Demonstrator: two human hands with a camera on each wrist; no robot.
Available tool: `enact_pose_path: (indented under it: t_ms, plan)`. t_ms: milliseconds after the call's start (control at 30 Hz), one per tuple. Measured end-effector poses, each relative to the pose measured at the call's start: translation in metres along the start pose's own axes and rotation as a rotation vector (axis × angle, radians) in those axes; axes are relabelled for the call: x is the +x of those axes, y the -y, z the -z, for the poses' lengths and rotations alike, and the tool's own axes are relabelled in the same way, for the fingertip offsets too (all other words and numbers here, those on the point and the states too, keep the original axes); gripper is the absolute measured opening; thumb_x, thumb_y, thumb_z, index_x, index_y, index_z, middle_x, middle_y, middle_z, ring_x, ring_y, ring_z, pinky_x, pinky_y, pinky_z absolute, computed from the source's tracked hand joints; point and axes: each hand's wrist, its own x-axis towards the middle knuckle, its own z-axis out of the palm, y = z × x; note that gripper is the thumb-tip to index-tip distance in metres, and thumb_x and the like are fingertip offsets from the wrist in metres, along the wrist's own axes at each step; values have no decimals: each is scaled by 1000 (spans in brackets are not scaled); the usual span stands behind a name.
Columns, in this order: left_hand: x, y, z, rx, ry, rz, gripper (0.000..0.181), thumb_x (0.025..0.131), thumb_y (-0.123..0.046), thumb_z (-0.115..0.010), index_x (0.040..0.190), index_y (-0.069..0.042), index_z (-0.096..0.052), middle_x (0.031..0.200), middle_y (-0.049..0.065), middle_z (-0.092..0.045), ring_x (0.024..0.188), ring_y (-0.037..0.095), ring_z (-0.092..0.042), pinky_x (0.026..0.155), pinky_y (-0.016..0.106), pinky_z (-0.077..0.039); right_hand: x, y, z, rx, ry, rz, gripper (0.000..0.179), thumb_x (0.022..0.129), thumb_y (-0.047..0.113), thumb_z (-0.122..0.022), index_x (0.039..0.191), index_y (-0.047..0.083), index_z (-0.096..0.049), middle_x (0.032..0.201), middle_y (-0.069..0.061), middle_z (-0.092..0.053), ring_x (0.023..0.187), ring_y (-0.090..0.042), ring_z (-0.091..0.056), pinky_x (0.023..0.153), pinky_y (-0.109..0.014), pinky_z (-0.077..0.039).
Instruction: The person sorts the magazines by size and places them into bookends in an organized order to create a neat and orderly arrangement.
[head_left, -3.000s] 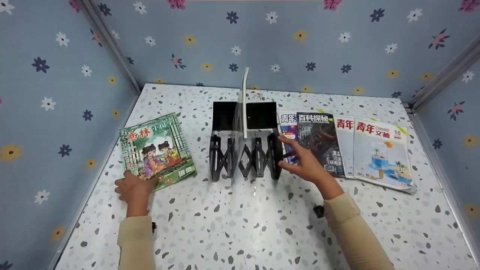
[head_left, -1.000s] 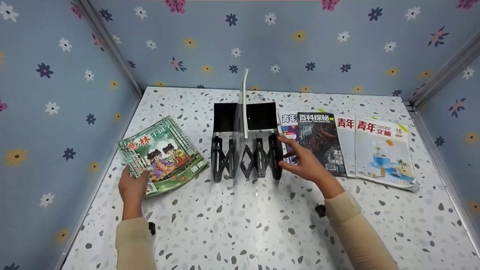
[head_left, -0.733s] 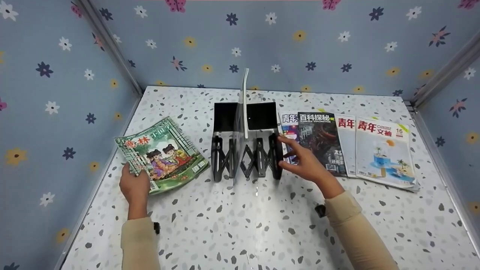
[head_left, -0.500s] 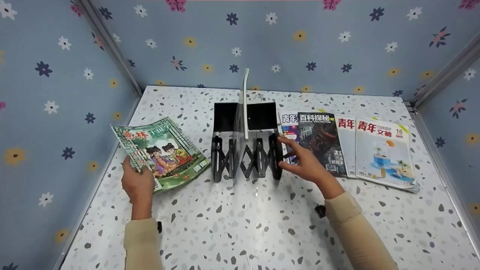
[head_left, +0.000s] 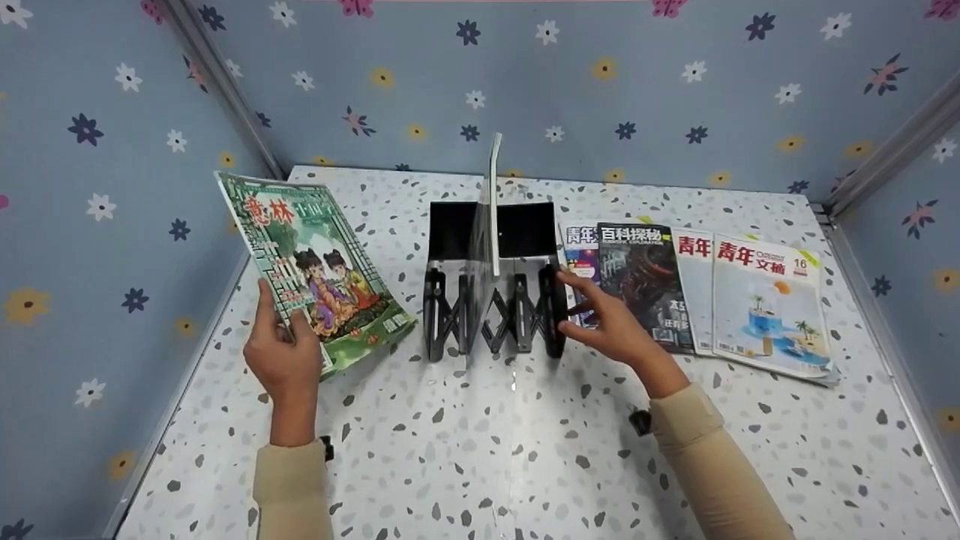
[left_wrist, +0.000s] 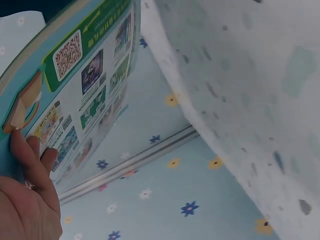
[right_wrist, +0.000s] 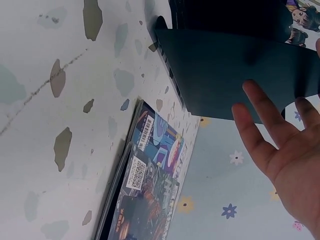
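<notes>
My left hand (head_left: pixel 285 358) pinches the lower left edge of a green illustrated magazine (head_left: pixel 330 262), thumb on the front cover and fingers behind. The magazine is tilted up, its top raised off the table. In the left wrist view, the fingers lie against its back cover (left_wrist: pixel 82 82). A black expandable book rack (head_left: pixel 521 315) with crisscross folding bars stands mid-table. One thin magazine (head_left: pixel 493 202) stands upright in it, seen edge-on. My right hand (head_left: pixel 616 327) rests with thumb and fingers spread at the rack's right end plate (right_wrist: pixel 230 75).
Right of the rack several magazines overlap in a row, a dark-covered one (head_left: pixel 645 285) and a white one with an island picture (head_left: pixel 769 307) among them. Flowered panels (head_left: pixel 420 82) enclose the speckled white table (head_left: pixel 420 450) at back and sides.
My left hand has taken hold of the green magazine by its edge and lifted it, tipping its top upward. The right hand and the rack have stayed in place.
</notes>
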Motion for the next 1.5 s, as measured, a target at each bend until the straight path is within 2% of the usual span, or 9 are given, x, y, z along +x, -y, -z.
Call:
enact_pose_path:
  t_ms: [100, 233, 400, 533, 633, 867, 1200, 1367, 1500]
  plan:
    - [0, -12, 2, -26, -69, -84, 48, 84, -16, -53, 130, -22, -42, 50, 7, -36, 39, 5, -20, 46, 24, -17, 0, -2, 0, -2, 3, 13, 64, 80, 18, -62, 136, 18, -31, 140, -4, -32, 92, -25, -60, 69, -36, -50]
    - [0, -29, 5, -65, -190, -157, 44, 83, -15, -55, 127, -16, -47, 54, 11, -40, 45, 3, -24, 49, 23, -20, 1, -13, -4, 5, -4, 19, 65, 80, 21, -63, 136, 18, -31, 141, 0, -30, 91, -23, -60, 67, -36, -50]
    - [-1, -50, 7, -164, -360, -223, 42, 80, -11, -58, 121, -7, -53, 52, 14, -40, 45, 11, -29, 49, 25, -24, 3, -32, -9, 8, -1, 9, 66, 79, 31, -62, 137, 25, -30, 143, 8, -26, 92, -25, -60, 70, -41, -49]
    - [-3, -62, 5, -225, -480, -276, 43, 77, -9, -61, 119, -8, -56, 52, 14, -43, 43, 17, -33, 48, 27, -27, 4, -36, -11, 32, -4, 16, 66, 79, 33, -62, 136, 29, -30, 142, 10, -27, 92, -29, -59, 73, -46, -47]
    - [-4, -73, 4, -262, -542, -315, 44, 75, -8, -62, 118, -11, -57, 53, 14, -45, 43, 19, -34, 46, 28, -28, 3, -36, -11, 27, -7, 16, 66, 78, 35, -62, 136, 31, -30, 141, 10, -28, 91, -28, -60, 71, -47, -47]
    - [-6, -100, 1, -309, -561, -389, 45, 75, -9, -62, 118, -15, -57, 56, 12, -50, 41, 18, -33, 45, 28, -27, 4, -36, -10, 12, -11, 23, 67, 78, 34, -63, 136, 28, -29, 140, 11, -30, 91, -27, -60, 72, -46, -47]
    - [-20, -127, -20, -356, -560, -481, 44, 75, -8, -63, 118, -12, -57, 52, 9, -49, 37, 14, -30, 42, 26, -25, 5, -36, -10, 3, -4, 40, 67, 79, 33, -62, 137, 27, -28, 141, 7, -30, 90, -24, -60, 72, -44, -48]
    - [-28, -136, -32, -354, -524, -505, 46, 73, -4, -63, 118, -8, -56, 58, 10, -56, 40, 14, -34, 41, 26, -26, 5, -36, -10, 16, -10, 42, 67, 79, 32, -62, 137, 28, -28, 141, 9, -29, 90, -23, -60, 71, -44, -48]
    - [-36, -136, -42, -350, -483, -545, 50, 73, -2, -62, 122, -10, -53, 54, 8, -49, 39, 14, -32, 40, 27, -25, 4, -36, -11, 18, -19, 31, 67, 78, 31, -63, 136, 29, -29, 140, 11, -30, 90, -23, -60, 70, -42, -49]
